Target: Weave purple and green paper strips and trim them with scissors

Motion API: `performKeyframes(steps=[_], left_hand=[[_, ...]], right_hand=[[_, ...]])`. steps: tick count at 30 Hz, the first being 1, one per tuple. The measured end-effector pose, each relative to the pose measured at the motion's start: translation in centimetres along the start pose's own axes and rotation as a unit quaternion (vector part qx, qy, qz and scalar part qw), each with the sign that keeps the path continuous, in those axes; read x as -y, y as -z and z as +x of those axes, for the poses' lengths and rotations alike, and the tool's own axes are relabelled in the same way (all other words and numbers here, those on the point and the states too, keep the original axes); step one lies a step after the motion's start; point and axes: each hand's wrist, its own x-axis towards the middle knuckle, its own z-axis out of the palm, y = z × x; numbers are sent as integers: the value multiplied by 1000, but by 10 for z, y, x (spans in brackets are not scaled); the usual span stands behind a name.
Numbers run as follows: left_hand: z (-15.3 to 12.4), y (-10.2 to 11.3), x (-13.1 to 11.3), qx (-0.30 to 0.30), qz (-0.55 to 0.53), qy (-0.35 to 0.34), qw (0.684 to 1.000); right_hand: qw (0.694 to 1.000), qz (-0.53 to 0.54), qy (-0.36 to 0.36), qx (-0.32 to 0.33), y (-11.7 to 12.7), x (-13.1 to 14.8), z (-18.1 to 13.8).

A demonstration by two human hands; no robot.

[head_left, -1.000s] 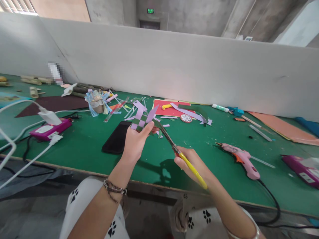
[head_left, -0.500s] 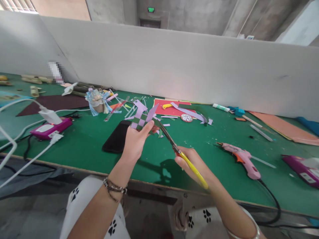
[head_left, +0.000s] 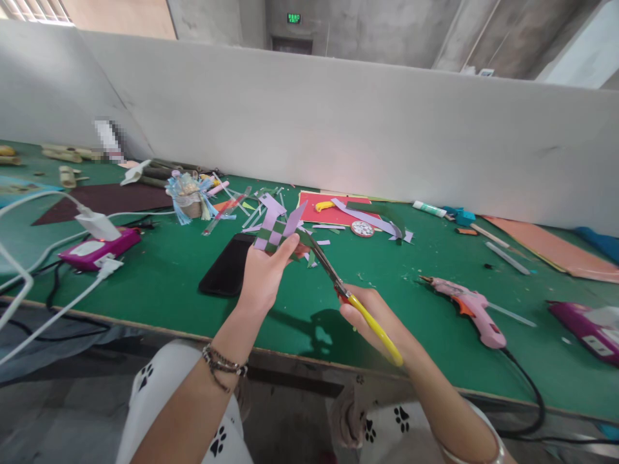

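My left hand [head_left: 264, 274] pinches a small mat woven from purple and green paper strips [head_left: 276, 231], held up over the green table [head_left: 159, 277]. My right hand [head_left: 374, 319] grips yellow-handled scissors [head_left: 351, 299]. Their blades point up and left and meet a strip at the mat's right edge. A black phone [head_left: 227, 264] lies flat just left of my left hand.
A pink glue gun [head_left: 467, 309] with a black cord lies to the right. Red paper [head_left: 333, 209], strips and scraps litter the table's far middle. A magenta device [head_left: 99, 250] with white cables sits at the left, another magenta device [head_left: 587, 325] at the far right. A white partition [head_left: 338, 122] backs the table.
Almost nothing differs. Both hands keep their grip and stay in place, with only a slight shift of the scissors at the woven mat.
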Motion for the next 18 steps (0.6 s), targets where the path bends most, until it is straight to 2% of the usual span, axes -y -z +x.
performKeyframes(steps=[12, 18], left_hand=[[-3, -3, 0, -6, -6, -6, 1000], [-9, -10, 3, -22, -18, 18, 999]], right_hand=[[999, -12, 23, 25, -1, -3, -2], [999, 7, 34, 18, -3, -1, -2]])
